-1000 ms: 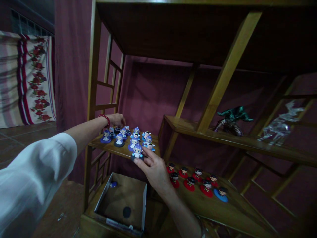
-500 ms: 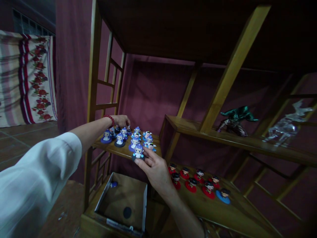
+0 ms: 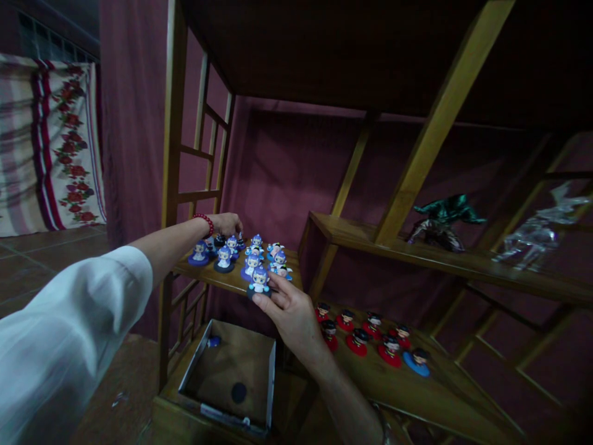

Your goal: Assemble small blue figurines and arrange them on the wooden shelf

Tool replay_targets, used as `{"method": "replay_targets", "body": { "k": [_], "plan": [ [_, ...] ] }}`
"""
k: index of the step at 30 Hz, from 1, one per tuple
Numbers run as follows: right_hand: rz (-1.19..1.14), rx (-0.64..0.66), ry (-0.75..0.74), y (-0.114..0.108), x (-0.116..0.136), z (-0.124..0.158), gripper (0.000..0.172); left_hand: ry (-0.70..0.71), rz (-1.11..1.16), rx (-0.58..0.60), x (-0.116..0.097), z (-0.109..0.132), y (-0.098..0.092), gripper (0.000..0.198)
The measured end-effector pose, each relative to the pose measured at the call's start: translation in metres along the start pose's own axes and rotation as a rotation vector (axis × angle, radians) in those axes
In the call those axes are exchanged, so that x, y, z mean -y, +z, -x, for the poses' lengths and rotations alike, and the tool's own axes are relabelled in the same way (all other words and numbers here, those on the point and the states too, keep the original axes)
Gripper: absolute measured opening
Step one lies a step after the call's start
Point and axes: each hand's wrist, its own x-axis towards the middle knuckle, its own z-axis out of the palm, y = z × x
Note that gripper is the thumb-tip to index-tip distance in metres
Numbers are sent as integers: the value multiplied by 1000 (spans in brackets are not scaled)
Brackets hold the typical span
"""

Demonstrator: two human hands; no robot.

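My left hand (image 3: 227,223), with a red bead bracelet at the wrist, reaches over the back of a cluster of small blue figurines (image 3: 241,256) on a wooden shelf (image 3: 231,283); its fingers curl down onto a dark-based figurine (image 3: 219,240) there. My right hand (image 3: 291,312) is at the shelf's front edge, thumb and fingers pinching the dark base of a blue-haired figurine (image 3: 258,281).
Several red-based figurines (image 3: 359,337) and one on a blue base (image 3: 419,363) stand on the lower shelf. An open cardboard box (image 3: 229,377) sits below. A green figure (image 3: 440,217) and a clear glassy figure (image 3: 537,232) stand on the upper right shelf.
Both hands stay almost in place; the view has shifted slightly. My left hand has moved a little to the right over the back figurines.
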Motion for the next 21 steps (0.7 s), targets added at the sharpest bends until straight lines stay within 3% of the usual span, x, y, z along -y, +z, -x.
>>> {"method": "replay_targets", "body": {
  "k": [6, 13, 21],
  "plan": [
    [-14, -14, -6, 0, 0, 1, 47, 15, 80, -12, 0, 6, -3, 45],
    [-20, -30, -25, 0, -3, 1, 54, -11, 74, -120, -11, 17, -18, 42],
    [-45, -28, -45, 2, 5, 3, 55, 45, 68, -67, -18, 30, -20, 38]
  ]
}}
